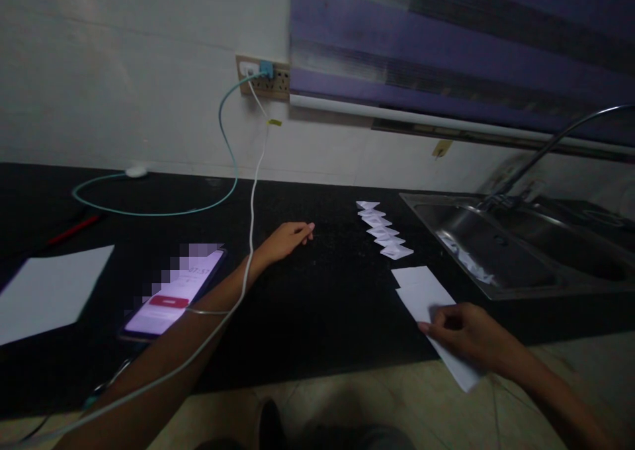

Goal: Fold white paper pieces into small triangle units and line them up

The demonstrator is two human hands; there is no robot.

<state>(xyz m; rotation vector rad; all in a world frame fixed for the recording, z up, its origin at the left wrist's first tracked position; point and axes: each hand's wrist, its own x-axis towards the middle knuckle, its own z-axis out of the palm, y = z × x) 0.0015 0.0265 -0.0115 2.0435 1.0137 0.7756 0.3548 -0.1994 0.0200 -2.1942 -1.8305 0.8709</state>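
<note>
White paper strips are found at the right of the dark worktop, between the row of folded paper pieces and the front edge. At least two layers are suggested by the stepped far end.

Handling, as judged: very light, thin, limp across the length, easily creased; slippage of one layer over the other is to be expected. The hold is best taken at a long edge or corner, with both layers gathered and only slight pressure applied, so that no stray fold is made.

Grip, right hand: thumb and bent index finger are brought close together at the strips' left long edge, with the near part partly covered by the hand. Whether the paper is truly pinched or only pressed down cannot be told.

Grip, left hand: fingers are curled in, thumb laid against them; nothing is seen held. Bare worktop is nearest to it; the forearm is crossed by a white cable.

Orientation: long axis is laid diagonally, the far end directed toward the wall and slightly left, the near end toward the person's right, apparently carried past the front edge.
</note>
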